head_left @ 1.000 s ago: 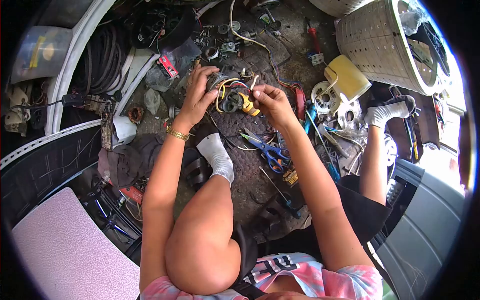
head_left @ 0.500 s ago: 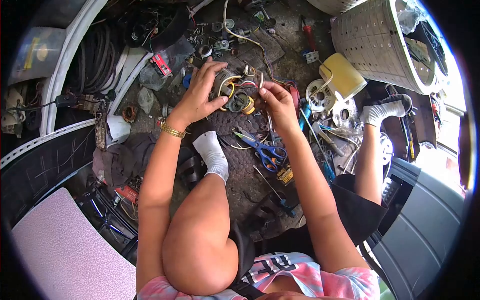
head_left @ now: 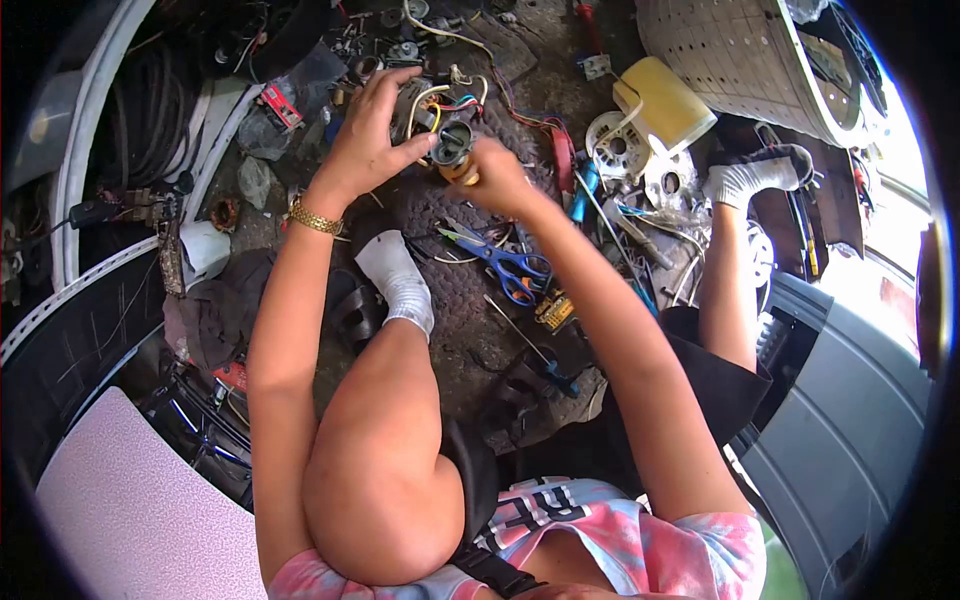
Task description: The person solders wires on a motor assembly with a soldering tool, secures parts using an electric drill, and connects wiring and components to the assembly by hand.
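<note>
Wired round part (head_left: pixel 453 143) beyond blue scissors (head_left: pixel 519 264). Left hand (head_left: pixel 358 152) spread wide beside it; right hand (head_left: pixel 500 180) curled at yellow end, grip unclear. Advisable: steady part, keep wires (head_left: pixel 464 102) slack.

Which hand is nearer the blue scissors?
Right. In the picture, the right hand is above the scissors; the left hand is farther off, up and to the left.

Nearside of my right hand (head_left: pixel 497 182), scissors (head_left: pixel 489 251) and screwdriver (head_left: pixel 560 376) as obstacles, room over floor (head_left: pixel 452 322) beside left sock (head_left: pixel 395 275).
</note>
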Available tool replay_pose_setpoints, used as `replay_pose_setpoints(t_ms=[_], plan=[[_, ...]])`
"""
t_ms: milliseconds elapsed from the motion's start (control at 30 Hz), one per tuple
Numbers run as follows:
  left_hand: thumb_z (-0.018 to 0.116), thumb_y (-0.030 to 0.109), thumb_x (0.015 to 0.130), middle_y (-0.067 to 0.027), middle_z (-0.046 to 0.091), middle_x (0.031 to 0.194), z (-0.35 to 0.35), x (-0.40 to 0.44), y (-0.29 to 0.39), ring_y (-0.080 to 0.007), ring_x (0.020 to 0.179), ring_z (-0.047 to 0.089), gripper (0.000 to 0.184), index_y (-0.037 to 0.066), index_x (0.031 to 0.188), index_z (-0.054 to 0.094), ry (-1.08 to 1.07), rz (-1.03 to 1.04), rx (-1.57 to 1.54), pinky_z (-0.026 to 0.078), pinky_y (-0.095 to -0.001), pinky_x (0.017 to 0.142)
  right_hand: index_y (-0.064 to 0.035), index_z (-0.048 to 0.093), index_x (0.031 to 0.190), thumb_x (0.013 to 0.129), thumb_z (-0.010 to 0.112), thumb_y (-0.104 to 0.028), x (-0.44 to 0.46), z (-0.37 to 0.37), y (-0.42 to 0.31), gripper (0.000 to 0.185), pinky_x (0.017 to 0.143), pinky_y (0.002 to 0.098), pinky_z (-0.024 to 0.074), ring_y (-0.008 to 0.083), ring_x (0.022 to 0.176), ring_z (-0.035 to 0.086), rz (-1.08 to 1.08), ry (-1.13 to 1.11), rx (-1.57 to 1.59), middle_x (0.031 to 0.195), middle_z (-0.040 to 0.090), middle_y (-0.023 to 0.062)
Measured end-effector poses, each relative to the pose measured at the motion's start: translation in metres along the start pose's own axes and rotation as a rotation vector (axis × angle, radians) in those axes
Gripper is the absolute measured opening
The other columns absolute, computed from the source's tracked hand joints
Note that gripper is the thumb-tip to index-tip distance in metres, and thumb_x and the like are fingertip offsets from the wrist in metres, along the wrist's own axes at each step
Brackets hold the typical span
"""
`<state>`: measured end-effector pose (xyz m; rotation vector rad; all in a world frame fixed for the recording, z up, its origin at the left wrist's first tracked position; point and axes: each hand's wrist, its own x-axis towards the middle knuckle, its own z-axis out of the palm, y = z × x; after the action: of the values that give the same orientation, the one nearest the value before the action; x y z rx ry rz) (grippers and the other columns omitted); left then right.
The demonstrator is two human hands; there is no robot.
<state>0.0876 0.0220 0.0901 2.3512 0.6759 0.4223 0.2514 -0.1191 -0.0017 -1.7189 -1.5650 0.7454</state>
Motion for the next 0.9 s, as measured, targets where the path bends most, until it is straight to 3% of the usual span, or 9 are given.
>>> replay_pose_setpoints(t_ms=[133, 233, 300, 467, 500, 533, 600, 700, 900], plan=[[0.073, 0.024, 0.081, -0.0212, 0.052, 0.134, 0.0, -0.005, 0.004, -0.0387, 0.127, 0.048, 0.067, 0.001, 0.138, 0.047, 0.099, 0.046, -0.039, 0.037, -0.0446, 0.11, -0.003, 0.066, 0.104, 0.069, 0.078, -0.006, 0.001, 0.044, -0.025, 0.038, 0.087, 0.0481, 0.0517, 0.0423, 0.098, 0.063, 0.22, 0.306, 0.236, 0.105, 0.066, 0.0202], [0.069, 0.016, 0.082, -0.0196, 0.052, 0.133, -0.014, -0.023, 0.013, -0.0359, 0.126, 0.049, 0.062, 0.0, 0.137, 0.047, 0.121, -0.036, -0.141, 0.038, -0.0432, 0.109, -0.0034, 0.065, 0.106, 0.071, 0.077, -0.005, -0.01, 0.059, -0.042, 0.037, 0.085, 0.0487, 0.0523, 0.0423, 0.096, 0.063, -0.001, 0.217, 0.254, 0.102, 0.065, 0.0205], [0.068, 0.015, 0.082, -0.0191, 0.053, 0.131, -0.018, -0.031, 0.011, -0.0359, 0.125, 0.05, 0.061, 0.0, 0.137, 0.047, 0.099, -0.032, -0.122, 0.038, -0.0436, 0.109, -0.0031, 0.065, 0.107, 0.073, 0.076, -0.006, -0.017, 0.073, -0.044, 0.036, 0.087, 0.0493, 0.0514, 0.0406, 0.099, 0.063, 0.081, 0.156, 0.19, 0.105, 0.066, 0.0196], [0.066, 0.017, 0.083, -0.0188, 0.052, 0.134, -0.014, -0.057, 0.008, -0.0348, 0.127, 0.05, 0.059, -0.001, 0.137, 0.048, 0.115, -0.02, -0.052, 0.036, -0.0428, 0.112, -0.0038, 0.067, 0.114, 0.074, 0.075, -0.005, -0.023, 0.026, -0.023, 0.041, 0.091, 0.0484, 0.0492, 0.0384, 0.105, 0.061, -0.131, 0.116, 0.043, 0.111, 0.067, 0.0174], [0.067, 0.017, 0.083, -0.0194, 0.053, 0.132, -0.015, -0.059, 0.008, -0.0363, 0.125, 0.05, 0.058, -0.001, 0.136, 0.049, 0.143, -0.026, -0.058, 0.037, -0.0439, 0.11, -0.0038, 0.069, 0.113, 0.076, 0.073, -0.005, -0.029, 0.016, -0.008, 0.037, 0.09, 0.046, 0.0508, 0.0377, 0.104, 0.063, -0.103, 0.297, -0.015, 0.11, 0.068, 0.017], [0.067, 0.02, 0.084, -0.019, 0.052, 0.132, -0.014, -0.063, 0.007, -0.0361, 0.126, 0.05, 0.058, -0.001, 0.135, 0.05, 0.164, -0.003, -0.047, 0.037, -0.044, 0.111, -0.002, 0.07, 0.107, 0.083, 0.072, -0.006, -0.031, 0.002, 0.008, 0.024, 0.083, 0.0399, 0.0543, 0.0349, 0.094, 0.068, 0.055, 0.392, 0.029, 0.105, 0.07, 0.0161], [0.067, 0.021, 0.084, -0.019, 0.052, 0.132, -0.015, -0.066, 0.013, -0.0362, 0.126, 0.049, 0.058, -0.001, 0.135, 0.05, 0.166, -0.021, -0.06, 0.037, -0.044, 0.111, 0.0008, 0.069, 0.108, 0.091, 0.063, -0.006, -0.037, -0.007, 0.057, 0.019, 0.081, 0.038, 0.0543, 0.0312, 0.091, 0.071, 0.337, 0.549, 0.031, 0.098, 0.072, 0.0203], [0.067, 0.023, 0.084, -0.0192, 0.052, 0.132, -0.012, -0.068, 0.014, -0.0364, 0.126, 0.05, 0.059, -0.001, 0.135, 0.05, 0.173, -0.01, -0.058, 0.037, -0.0444, 0.11, 0.0011, 0.07, 0.106, 0.084, 0.069, -0.011, -0.05, -0.019, 0.078, 0.025, 0.083, 0.0399, 0.055, 0.0347, 0.093, 0.072, 0.456, 0.199, -0.162, 0.102, 0.072, 0.0223], [0.068, 0.022, 0.083, -0.0183, 0.053, 0.131, -0.009, -0.067, 0.013, -0.0365, 0.124, 0.05, 0.059, 0.0, 0.134, 0.051, 0.184, 0.002, -0.045, 0.038, -0.0449, 0.109, -0.0009, 0.074, 0.096, 0.081, 0.073, -0.017, -0.063, -0.005, 0.081, 0.022, 0.078, 0.04, 0.0557, 0.0339, 0.087, 0.072, 0.542, 0.259, -0.168, 0.094, 0.073, 0.0212]])
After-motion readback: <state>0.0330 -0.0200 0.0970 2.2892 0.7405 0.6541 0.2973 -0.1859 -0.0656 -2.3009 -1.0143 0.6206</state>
